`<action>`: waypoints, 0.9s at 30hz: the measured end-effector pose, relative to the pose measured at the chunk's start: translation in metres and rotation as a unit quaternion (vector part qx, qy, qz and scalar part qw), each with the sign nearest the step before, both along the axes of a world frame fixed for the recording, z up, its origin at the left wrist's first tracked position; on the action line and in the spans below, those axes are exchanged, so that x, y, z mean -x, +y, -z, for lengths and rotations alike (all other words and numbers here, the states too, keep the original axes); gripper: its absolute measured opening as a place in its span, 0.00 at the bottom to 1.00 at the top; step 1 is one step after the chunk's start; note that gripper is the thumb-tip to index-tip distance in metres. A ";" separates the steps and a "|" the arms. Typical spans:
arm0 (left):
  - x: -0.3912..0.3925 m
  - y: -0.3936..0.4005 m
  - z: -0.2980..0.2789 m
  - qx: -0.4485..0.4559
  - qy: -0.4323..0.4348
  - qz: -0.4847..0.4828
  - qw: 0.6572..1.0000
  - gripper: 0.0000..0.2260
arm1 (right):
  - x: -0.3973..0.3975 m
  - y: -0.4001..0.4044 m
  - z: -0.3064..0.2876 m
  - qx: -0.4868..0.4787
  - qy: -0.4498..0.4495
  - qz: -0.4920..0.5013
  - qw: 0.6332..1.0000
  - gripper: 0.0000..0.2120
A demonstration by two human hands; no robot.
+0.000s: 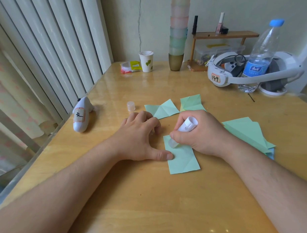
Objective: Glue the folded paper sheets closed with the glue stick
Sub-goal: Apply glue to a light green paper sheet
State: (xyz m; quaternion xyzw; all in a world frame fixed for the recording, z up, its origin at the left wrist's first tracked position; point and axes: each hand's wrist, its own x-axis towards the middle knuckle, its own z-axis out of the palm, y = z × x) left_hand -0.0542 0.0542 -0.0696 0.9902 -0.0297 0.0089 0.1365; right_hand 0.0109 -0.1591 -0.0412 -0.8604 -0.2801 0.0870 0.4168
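1. A wide stretch of bare wooden table is seen in the lower half of the frame, crossed only by the two forearms entering from the bottom corners.
2. A folded green sheet lies flat at the centre, its lower edge free and its upper part covered by the right hand.
3. The sheet's left edge is pinned by the thumb of the left hand; the other fingers are curled loosely down onto the table above the sheet and hold nothing.
4. The glue stick is gripped by the right hand, fingers wrapped round its white barrel, and its clear tip is pressed on the sheet's upper left part.
5. A stack of green sheets lies right of centre, just beside the right wrist, near the table's right edge.
6. Two creased green sheets lie just above the hands, apart from each other.
7. The glue stick cap stands upright left of them.
8. A white controller rests near the table's left edge.
9. In the upper part of the frame, a paper cup, a tower of cups, a headset and a water bottle are lined along the far edge.
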 end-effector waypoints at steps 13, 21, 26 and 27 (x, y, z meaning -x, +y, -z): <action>0.001 0.000 -0.001 0.004 0.003 0.004 1.000 0.36 | -0.017 -0.028 -0.004 0.024 -0.008 0.005 1.000 0.08; 0.007 -0.006 -0.006 0.020 0.002 0.006 1.000 0.34 | -0.019 -0.024 -0.004 -0.162 0.069 0.057 0.983 0.08; 0.009 -0.010 -0.007 0.036 0.016 -0.002 0.999 0.31 | -0.010 -0.016 -0.005 -0.146 0.072 0.008 0.987 0.06; 0.009 -0.010 -0.007 0.036 0.015 -0.001 0.999 0.31 | -0.008 -0.015 -0.007 -0.117 0.055 -0.007 0.992 0.08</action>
